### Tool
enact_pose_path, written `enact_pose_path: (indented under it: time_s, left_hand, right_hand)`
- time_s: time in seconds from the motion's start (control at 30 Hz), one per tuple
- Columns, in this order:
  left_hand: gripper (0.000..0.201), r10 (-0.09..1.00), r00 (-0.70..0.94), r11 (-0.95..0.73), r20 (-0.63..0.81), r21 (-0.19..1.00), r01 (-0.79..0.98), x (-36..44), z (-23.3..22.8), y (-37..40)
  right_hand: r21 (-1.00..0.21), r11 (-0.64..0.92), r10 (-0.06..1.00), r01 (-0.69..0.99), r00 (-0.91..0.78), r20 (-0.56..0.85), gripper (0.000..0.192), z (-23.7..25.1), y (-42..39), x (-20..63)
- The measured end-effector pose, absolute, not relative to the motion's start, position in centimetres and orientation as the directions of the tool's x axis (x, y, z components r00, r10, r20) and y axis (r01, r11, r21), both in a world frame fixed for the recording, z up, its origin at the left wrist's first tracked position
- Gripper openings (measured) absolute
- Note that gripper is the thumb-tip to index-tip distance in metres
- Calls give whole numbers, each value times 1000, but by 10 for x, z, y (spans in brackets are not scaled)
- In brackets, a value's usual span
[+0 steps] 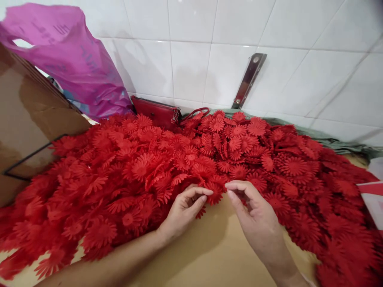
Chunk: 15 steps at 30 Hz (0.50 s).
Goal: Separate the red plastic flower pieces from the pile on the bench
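One head-worn view looks forward and down, close over the tabletop; tiled wall behind (single camera)

The pink plastic bag bears faint print, too blurred to read; nothing else carries text.

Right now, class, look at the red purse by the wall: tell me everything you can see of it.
The red purse is a flat, oblong wallet-like bag of glossy, leather-like material. It lies along the foot of the white tiled wall, behind the heap of red flowers, which covers its lower edge. Metal hardware at its right end joins a thin red strap that loops over the flowers. A pink plastic bag sits against its left end. Neither hand touches it.
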<state>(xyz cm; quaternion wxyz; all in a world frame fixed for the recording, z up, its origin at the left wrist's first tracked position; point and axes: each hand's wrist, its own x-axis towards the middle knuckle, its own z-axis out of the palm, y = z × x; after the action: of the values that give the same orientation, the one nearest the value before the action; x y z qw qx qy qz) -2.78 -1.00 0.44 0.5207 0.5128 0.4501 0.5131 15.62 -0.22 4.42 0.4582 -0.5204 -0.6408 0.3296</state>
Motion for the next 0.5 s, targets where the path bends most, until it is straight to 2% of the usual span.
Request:
enact_pose_path:
  time_s: [0.17,0.3,0.5]
  left_hand:
    - [27,995,104,29,-3,968,-251,-27,0,3]
    - [41,990,123,112,-67,908,-403,-27,0,2]
    - [42,978,172,184,-122,895,-408,-28,5,-1]
  right_hand:
    - [-862,287,947,418,12,321,12,37,-10,148]
    - [-843,256,941,473,80,330,14,26,-13,133]
    - [-875,221,951,431,105,292,11,14,-18,123]
